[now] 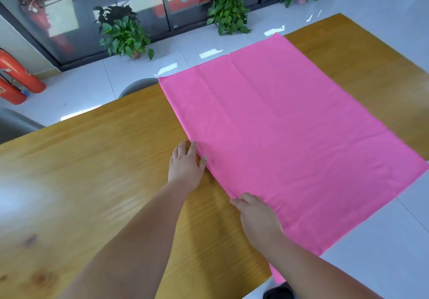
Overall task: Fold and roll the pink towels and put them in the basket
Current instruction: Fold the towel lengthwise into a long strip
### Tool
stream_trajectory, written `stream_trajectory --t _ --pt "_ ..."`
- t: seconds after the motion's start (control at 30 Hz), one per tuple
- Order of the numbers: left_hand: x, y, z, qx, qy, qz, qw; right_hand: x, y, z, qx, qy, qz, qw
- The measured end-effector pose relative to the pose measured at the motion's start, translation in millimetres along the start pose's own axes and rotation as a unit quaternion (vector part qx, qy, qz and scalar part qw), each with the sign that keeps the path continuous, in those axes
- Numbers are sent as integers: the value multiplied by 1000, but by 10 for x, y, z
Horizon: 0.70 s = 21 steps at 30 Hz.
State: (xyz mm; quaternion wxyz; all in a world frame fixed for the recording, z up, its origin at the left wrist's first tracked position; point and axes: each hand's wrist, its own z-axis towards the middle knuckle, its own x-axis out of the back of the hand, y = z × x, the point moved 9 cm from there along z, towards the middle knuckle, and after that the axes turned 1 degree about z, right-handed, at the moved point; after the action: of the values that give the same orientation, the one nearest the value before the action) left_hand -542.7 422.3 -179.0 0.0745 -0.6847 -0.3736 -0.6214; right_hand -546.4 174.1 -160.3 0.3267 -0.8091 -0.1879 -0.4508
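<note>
head view cuts off the wooden table [92, 171] at left and near, and blurs it there. on its right half our pink towel [290, 124] lies spread flat and faintly creased, with its right and near corners hanging past the table edges. bare wood lies to its left. our left hand [185, 165] rests flat, fingers together, thumb on the towel's left edge. our right hand [257, 216] bends over that edge nearer us; we cannot tell if it pinches.

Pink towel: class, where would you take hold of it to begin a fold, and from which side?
Probably along its left edge, from the left. The pink towel lies flat on the table, so only edges offer a pinch, and the left hand and right hand touch that one.
</note>
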Motion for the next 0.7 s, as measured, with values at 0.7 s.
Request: stream_trajectory --t 0.7 --pt "447 -596 163 175 10 -354 919 119 -640 -344 37 -61 19 997"
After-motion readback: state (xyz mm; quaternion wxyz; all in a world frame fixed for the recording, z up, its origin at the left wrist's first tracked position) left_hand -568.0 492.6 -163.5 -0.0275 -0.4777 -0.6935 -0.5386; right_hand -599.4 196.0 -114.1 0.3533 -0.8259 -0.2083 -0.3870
